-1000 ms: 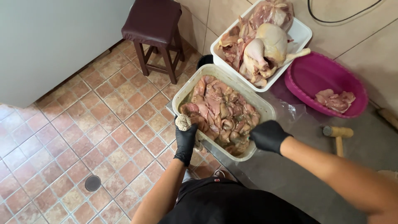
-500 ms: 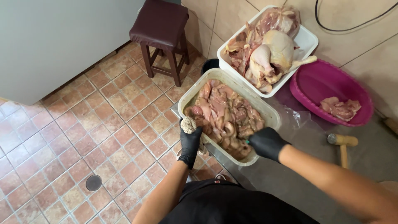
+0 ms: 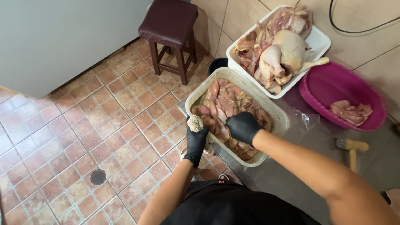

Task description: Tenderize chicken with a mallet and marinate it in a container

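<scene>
At the tabletop's front-left corner sits a cream rectangular tub point(image 3: 278, 118) full of raw chicken pieces point(image 3: 227, 102), pale pink and wet. The left hand point(image 3: 196, 139), in a black glove, is clenched around a small pale, bumpy lump point(image 3: 194, 123) held just over the tub's left rim; whether it is meat, skin or a scrubbing pad is hard to make out. The right hand point(image 3: 243, 126), also black-gloved, presses down into the meat near the tub's middle, fingers curled into the pieces, though what exactly they have hold of is hidden under the glove.

The pieces look soft, limp and slippery, likely to slide out of a loose grip; taking one across its thick middle with a full closed hand seems safest.

Behind it stands a white tray point(image 3: 318, 41) with a whole chicken point(image 3: 287, 52), and a pink basin point(image 3: 375, 121) to the right holds a few scraps. A wooden mallet point(image 3: 352, 146) lies near the right edge. The tub's near corner is cut off behind the right forearm.
</scene>
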